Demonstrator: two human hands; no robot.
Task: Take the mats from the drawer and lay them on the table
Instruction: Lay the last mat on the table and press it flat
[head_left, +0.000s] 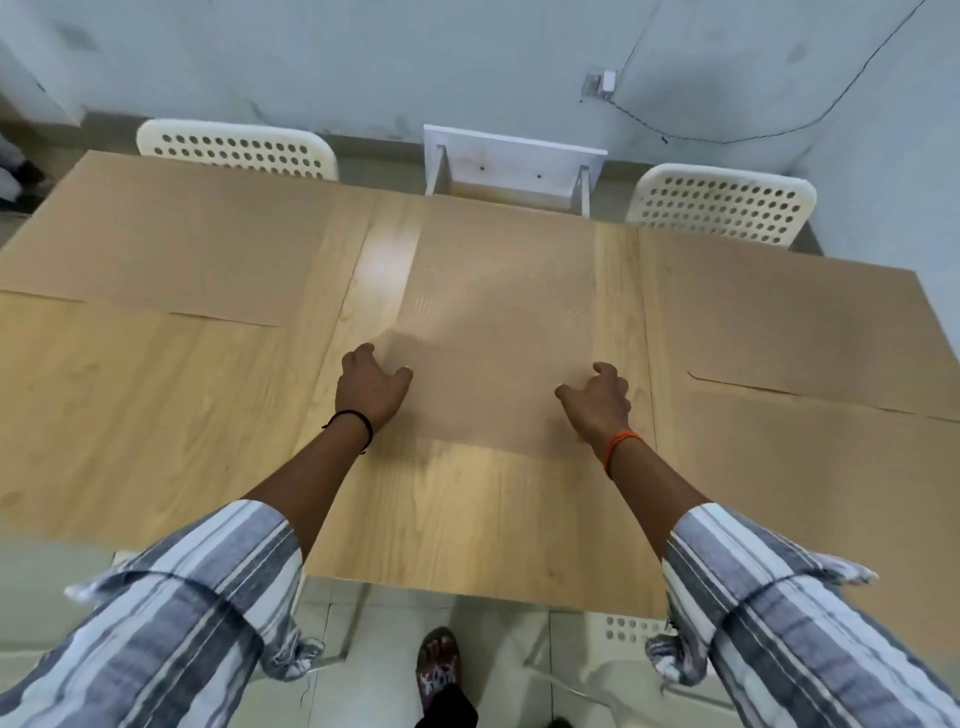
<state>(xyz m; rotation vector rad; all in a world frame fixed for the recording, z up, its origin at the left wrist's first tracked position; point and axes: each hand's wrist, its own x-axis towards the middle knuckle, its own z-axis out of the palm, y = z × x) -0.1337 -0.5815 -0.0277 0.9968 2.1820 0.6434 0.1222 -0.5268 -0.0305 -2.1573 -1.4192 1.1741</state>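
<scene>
The grip of each hand was loosely curled, fingertips down on the near corners of the middle beige perforated rectangular mat (498, 332); whether either pinched its edge could not be told. The left hand (370, 387) sat at the mat's near-left corner, the right hand (597, 397) at its near-right corner. The mat lay flat on the pale wooden surface (156, 441), stretching away from both hands toward the far edge, its long axis running near to far. Both hands seemed equally close to it. A second beige mat (171, 239) lay far left, a third (789, 322) to the right. Two white perforated chairs (236, 148) stood beyond the far edge.
</scene>
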